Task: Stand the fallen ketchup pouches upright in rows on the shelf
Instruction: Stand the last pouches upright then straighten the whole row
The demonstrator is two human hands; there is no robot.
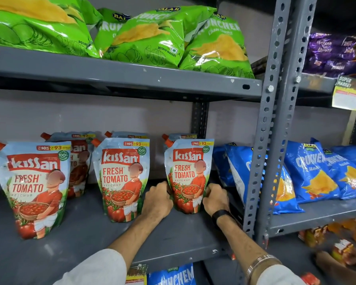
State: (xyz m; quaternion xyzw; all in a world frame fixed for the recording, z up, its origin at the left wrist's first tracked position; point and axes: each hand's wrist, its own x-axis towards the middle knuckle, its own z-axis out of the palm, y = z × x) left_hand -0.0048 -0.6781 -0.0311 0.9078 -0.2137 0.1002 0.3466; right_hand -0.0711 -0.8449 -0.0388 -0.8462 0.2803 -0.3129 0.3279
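Three ketchup pouches stand upright in a front row on the grey shelf [90,239]: a left pouch [32,188], a middle pouch [120,177] and a right pouch [188,173]. Behind each one a further pouch stands, mostly hidden, such as the back left pouch [78,161]. My left hand [157,200] presses on the lower left side of the right pouch. My right hand [215,199], a black band on its wrist, presses on that pouch's lower right side. Both hands clasp it at its base.
Green chip bags [148,38] lie on the shelf above. Blue chip bags [308,171] fill the neighbouring shelf to the right, past the perforated grey upright [271,120]. A yellow price tag [347,93] hangs at the upper right. More packets sit below.
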